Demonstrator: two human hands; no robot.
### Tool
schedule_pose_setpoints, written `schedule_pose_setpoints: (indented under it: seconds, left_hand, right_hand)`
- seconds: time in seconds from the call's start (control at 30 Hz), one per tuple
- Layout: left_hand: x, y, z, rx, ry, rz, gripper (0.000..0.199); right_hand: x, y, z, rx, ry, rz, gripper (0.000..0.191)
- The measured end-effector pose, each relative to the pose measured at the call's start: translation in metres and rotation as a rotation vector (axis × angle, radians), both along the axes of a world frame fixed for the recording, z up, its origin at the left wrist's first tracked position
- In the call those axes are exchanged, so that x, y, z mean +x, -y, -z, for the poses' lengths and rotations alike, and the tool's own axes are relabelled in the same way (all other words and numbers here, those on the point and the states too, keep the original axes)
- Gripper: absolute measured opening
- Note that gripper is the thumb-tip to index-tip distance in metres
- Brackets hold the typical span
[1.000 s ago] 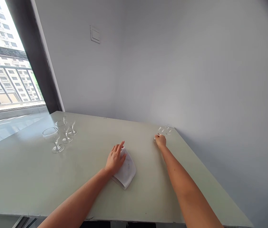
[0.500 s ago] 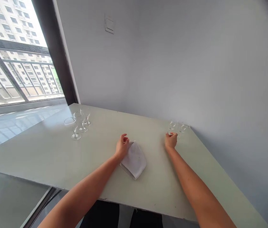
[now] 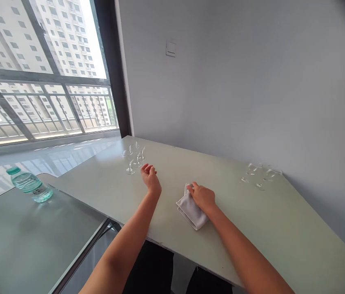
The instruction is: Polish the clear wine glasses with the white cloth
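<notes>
A folded white cloth [image 3: 190, 209] lies on the table in front of me. Across its upper right part rests my right hand [image 3: 202, 197], its thumb and fingers closed on the cloth's edge. My left hand [image 3: 150, 176] hovers to the left of the cloth, empty, with its fingers loosely bent and apart. Just beyond it stands a group of clear stemmed glasses [image 3: 130, 170], close to its fingertips but apart from them. Further off on the right stand two more stemmed glasses [image 3: 259, 186], with no hand on them.
The pale table [image 3: 172, 163] meets the grey wall at the back. A lower glass-topped table [image 3: 68, 220] adjoins on the left, with a green-capped water bottle [image 3: 33, 185] upright but leaning in the wide view. A large window stands behind it.
My right hand has come from the right-hand glasses to the cloth and taken hold of it. My left hand has left the cloth and moved toward the left glasses. The view has turned left.
</notes>
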State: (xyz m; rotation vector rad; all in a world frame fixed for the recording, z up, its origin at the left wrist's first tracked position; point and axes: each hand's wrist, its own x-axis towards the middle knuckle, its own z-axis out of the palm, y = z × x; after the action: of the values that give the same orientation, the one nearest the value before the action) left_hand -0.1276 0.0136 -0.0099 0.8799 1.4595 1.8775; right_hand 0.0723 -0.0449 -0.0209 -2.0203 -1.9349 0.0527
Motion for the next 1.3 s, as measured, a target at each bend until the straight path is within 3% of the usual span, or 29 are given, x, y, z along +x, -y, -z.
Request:
schedule_pose_setpoints:
  seconds: [0.13,0.2,0.27,0.4,0.53,0.63,0.8,0.97,1.1,1.2,1.3]
  left_hand:
    - [-0.069,-0.004,0.005,-0.104,-0.082,-0.298,0.037]
    - [-0.099,-0.009,0.005,-0.144,-0.093,-0.334,0.043]
    - [-0.12,-0.017,0.004,-0.168,-0.117,-0.29,0.051]
    - [-0.133,-0.035,0.003,-0.199,-0.193,-0.139,0.072]
    - [-0.13,-0.045,0.004,-0.206,-0.252,-0.059,0.079]
    - [-0.128,-0.049,0.005,-0.222,-0.27,-0.041,0.073]
    - [-0.11,-0.049,0.005,-0.224,-0.285,-0.037,0.047]
    - [-0.056,-0.034,0.001,-0.12,-0.388,0.085,0.039]
    - [0.002,-0.012,0.001,0.033,-0.727,0.258,0.043]
    - [0.036,0.004,0.008,0.141,-0.962,0.298,0.044]
    - [0.052,0.013,0.019,0.171,-1.036,0.291,0.042]
  right_hand:
    - [0.01,-0.004,0.005,-0.025,0.019,0.023,0.038]
    - [0.016,-0.002,0.005,-0.005,-0.109,0.062,0.035]
    - [0.021,-0.002,0.006,0.026,-0.4,0.086,0.033]
    - [0.032,-0.005,0.008,0.096,-1.205,0.149,0.032]
    - [0.045,-0.008,0.012,0.141,-1.492,0.199,0.017]
    - [0.046,-0.005,0.014,0.121,-1.648,0.194,0.011]
    - [0.026,0.009,0.012,-0.004,-1.781,0.131,0.014]
    - [0.023,0.018,-0.006,-0.003,-1.942,0.048,0.022]
    - [0.031,0.018,-0.013,0.085,-1.994,0.026,0.026]
    - [0.033,0.016,-0.011,0.115,-1.983,0.014,0.028]
    - [0.031,0.012,-0.006,0.105,-1.991,0.033,0.028]
